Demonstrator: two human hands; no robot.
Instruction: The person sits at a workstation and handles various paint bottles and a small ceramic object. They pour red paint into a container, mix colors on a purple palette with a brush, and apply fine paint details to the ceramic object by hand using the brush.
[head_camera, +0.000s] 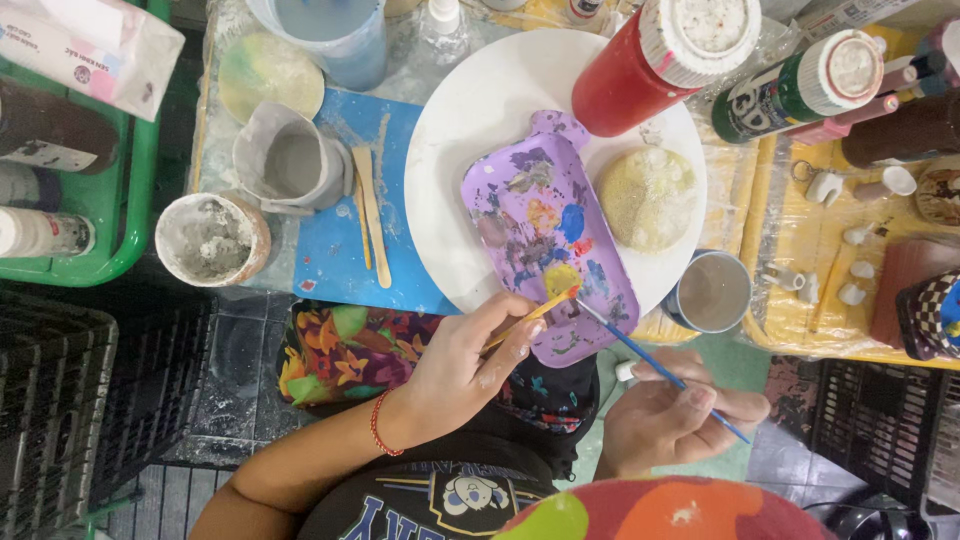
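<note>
Cluttered with paint bottles and cups, the table (340, 250) fills the upper frame, a purple palette (545, 235) lying on its white plate (470, 130) at centre. Below, the left hand (460, 370) pinches a yellow brush (535, 312) tipped onto the palette; at lower right, the right hand (680, 420) grips a blue brush (660, 372).

We see our left hand (460, 365) out in front of our chest, forearm coming up from the lower left with a red bead bracelet (378, 424) round the wrist. The fingers (505, 325) are curled and pinched together, thumb pressed against the forefinger in a pen-like grip, with pale smears on the fingertips and knuckles. Our right hand (670, 420) sits lower and nearer our body, palm turned up and partly open. Its fingers (725, 405) lie stretched out to the right, loosely folded, the thumb laid over the top of them. The two hands are near each other and not touching.
</note>
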